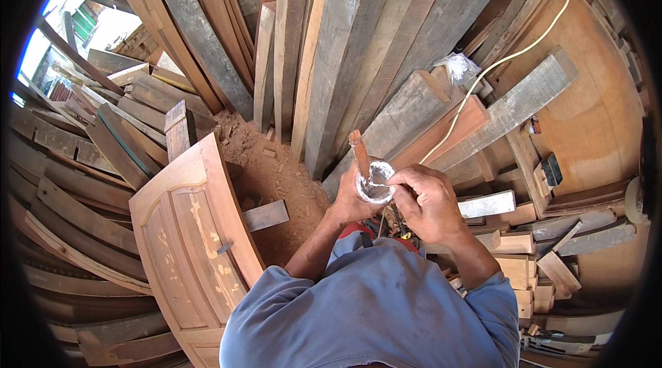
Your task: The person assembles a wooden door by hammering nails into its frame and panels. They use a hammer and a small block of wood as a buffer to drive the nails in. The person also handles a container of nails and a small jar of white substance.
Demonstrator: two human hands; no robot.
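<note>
In front of my chest, my left hand is wrapped around a small cup whose rim and inside are smeared white. A flat reddish-brown wooden stick stands in the cup, leaning on its far left side. My right hand is at the cup's right rim, thumb and fingers pinched together. A thin whitish strip shows between those fingertips and the stick; I cannot make out what it is. To my left lies a panelled wooden door with pale patches on it and a small dark piece near its edge.
Tall planks lean upright ahead of me. Sawdust covers the floor beside a short grey board. Stacked timber fills the left. On the right are a pale cable, a thick beam and wood offcuts.
</note>
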